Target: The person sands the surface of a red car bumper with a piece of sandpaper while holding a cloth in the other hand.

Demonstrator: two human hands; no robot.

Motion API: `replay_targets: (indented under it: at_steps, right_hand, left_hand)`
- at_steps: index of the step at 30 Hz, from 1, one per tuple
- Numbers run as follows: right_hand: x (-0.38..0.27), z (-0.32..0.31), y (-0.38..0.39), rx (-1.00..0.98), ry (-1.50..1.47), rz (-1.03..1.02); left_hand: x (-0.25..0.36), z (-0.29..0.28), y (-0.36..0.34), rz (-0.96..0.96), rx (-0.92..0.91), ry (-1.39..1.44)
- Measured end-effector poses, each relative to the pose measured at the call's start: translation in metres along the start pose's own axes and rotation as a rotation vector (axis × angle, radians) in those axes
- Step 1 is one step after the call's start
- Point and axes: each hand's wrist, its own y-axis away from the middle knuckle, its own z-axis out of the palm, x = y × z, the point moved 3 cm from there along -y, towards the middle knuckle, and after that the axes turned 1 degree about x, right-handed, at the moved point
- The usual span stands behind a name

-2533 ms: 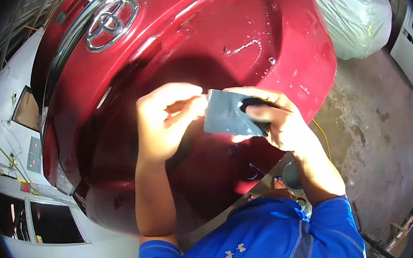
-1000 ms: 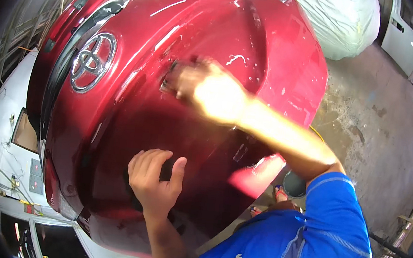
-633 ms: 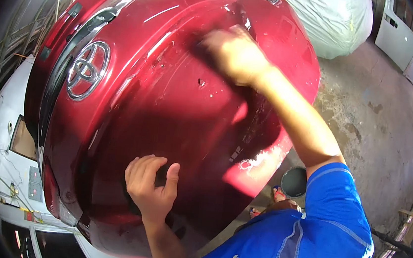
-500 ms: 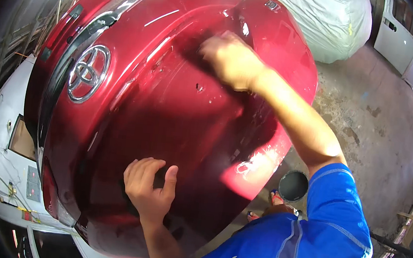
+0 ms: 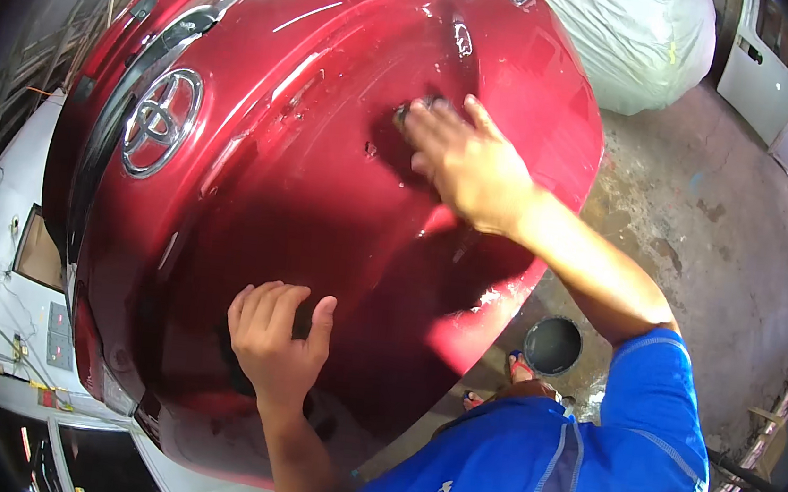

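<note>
A glossy red car tailgate (image 5: 321,211) fills the middle of the view, with a chrome emblem (image 5: 162,122) on its left part. Flat over the upper part of the panel lies my right hand (image 5: 468,163), its fingers stretched and somewhat blurred. A dark patch shows at those fingertips; I cannot tell whether it is a thing under them or a reflection. Lower down on the panel rests my left hand (image 5: 276,339), fingers curved and thumb apart, with nothing visible in it. Small chips and scuffs (image 5: 371,150) mark the paint between the emblem and my right hand.
A dark bucket (image 5: 553,347) stands on the concrete floor (image 5: 673,206) by my feet. Behind the car's right side is a vehicle under a pale cover (image 5: 637,42). A white door (image 5: 761,82) is at the far right, and a black wiper (image 5: 162,43) runs beside the emblem.
My right hand has moved down and slightly right over the panel, its fingers now stretched out. My left hand stays at nearly the same place. The view has shifted a little.
</note>
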Motion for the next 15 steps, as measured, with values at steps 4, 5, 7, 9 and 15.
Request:
replay_targets:
  at_steps: [4,5,7,9,15]
  right_hand:
    - [0.022,-0.008,-0.010,0.008,0.051,0.044]
    - [0.035,-0.008,-0.019,0.009,0.091,0.098]
    - [0.026,-0.006,-0.017,0.023,-0.017,0.094]
    - [-0.006,-0.008,0.011,0.067,-0.200,0.037]
    - [-0.071,-0.055,0.082,0.054,-1.240,0.251]
  left_hand:
    - [0.002,0.001,0.000,0.018,0.032,-0.012]
    - [0.004,0.005,-0.001,0.013,0.029,0.004]
    - [0.005,0.008,-0.003,0.001,0.030,0.011]
    - [0.002,0.005,-0.001,-0.013,0.025,0.019]
    - [0.025,-0.010,-0.021,-0.018,0.084,0.197]
